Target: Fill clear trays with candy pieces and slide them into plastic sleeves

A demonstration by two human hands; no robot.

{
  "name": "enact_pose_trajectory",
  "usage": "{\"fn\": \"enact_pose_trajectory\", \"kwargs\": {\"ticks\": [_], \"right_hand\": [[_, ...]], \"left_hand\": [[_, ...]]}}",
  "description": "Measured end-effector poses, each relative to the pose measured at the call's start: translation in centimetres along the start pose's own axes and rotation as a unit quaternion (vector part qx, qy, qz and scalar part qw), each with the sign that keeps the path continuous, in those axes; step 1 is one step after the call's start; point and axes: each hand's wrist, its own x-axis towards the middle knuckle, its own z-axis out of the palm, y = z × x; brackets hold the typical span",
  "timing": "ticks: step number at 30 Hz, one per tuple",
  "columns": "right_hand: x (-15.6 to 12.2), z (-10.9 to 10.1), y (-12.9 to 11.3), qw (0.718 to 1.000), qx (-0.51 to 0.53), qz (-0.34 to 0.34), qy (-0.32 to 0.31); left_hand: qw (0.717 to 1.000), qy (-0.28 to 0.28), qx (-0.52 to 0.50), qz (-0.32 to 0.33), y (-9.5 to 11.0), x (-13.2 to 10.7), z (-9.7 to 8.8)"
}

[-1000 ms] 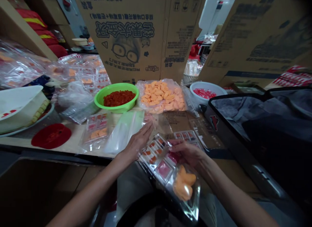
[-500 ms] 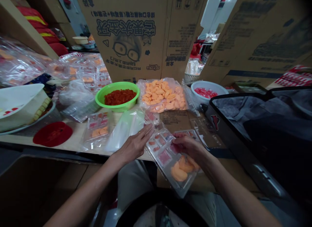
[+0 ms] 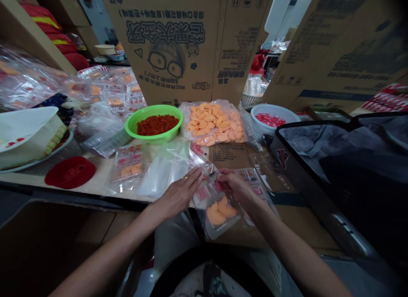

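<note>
A clear plastic tray of sweets (image 3: 219, 212) in a clear bag hangs tilted over the table's front edge. Big orange pieces fill its near end, and small reddish pieces sit in its upper compartments. My left hand (image 3: 178, 192) lies at its upper left edge, fingers together on the film and thumb hidden. Closed around its upper right side is my right hand (image 3: 237, 186). Under my right wrist, a second filled tray (image 3: 256, 188) rests on cardboard. Flat clear bags (image 3: 162, 169) lie just beyond my left hand.
Behind stand a green bowl (image 3: 129, 129) of red-brown pieces, a bag of orange sweets (image 3: 212, 122) and a pale bowl (image 3: 291, 114) of red packets. A packed tray (image 3: 130, 161) and a red lid (image 3: 70, 172) lie left. A dark lined case (image 3: 306, 161) stands right; cardboard (image 3: 191, 84) rises behind.
The held tray has moved left and swung more upright, uncovering more of the second tray at right. My right hand has shifted left, closer to my left hand.
</note>
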Motion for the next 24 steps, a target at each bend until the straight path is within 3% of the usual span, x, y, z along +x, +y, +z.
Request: {"fn": "enact_pose_trajectory", "kwargs": {"ticks": [3, 7, 10, 13, 15, 16, 19, 21, 24], "right_hand": [[0.8, 1.2, 0.0, 0.998, 0.058, 0.02, 0.032], [2.5, 2.9, 1.1, 0.997, 0.055, 0.012, 0.046], [3.7, 3.7, 2.6, 0.994, -0.023, -0.038, 0.096], [4.1, 4.1, 3.4, 0.97, -0.198, -0.076, 0.12], [3.7, 4.2, 3.1, 0.924, -0.355, -0.092, 0.105], [3.3, 4.4, 2.8, 0.887, -0.44, -0.101, 0.099], [1.7, 5.0, 1.7, 0.735, -0.651, -0.165, 0.092], [0.9, 5.7, 1.2, 0.647, -0.72, -0.248, 0.047], [0.8, 7.0, 1.0, 0.559, -0.762, -0.324, -0.041]], "left_hand": [[0.998, -0.009, -0.067, -0.018, -0.6, -0.6, -0.2], [0.982, -0.024, -0.141, -0.121, -0.5, -1.7, -1.4], [0.973, -0.084, -0.15, -0.152, 0.8, -2.5, -0.8], [0.97, -0.108, -0.118, -0.185, 2.3, -3.1, 1.4], [0.966, -0.101, -0.101, -0.215, 2.8, -3.4, 2.7], [0.964, -0.097, -0.094, -0.227, 2.9, -3.4, 3.1], [0.962, -0.089, -0.09, -0.241, 2.7, -3.7, 3.5], [0.965, -0.076, -0.099, -0.232, 2.4, -4.1, 3.6], [0.969, -0.027, -0.115, -0.217, 2.1, -4.5, 3.9]]}}
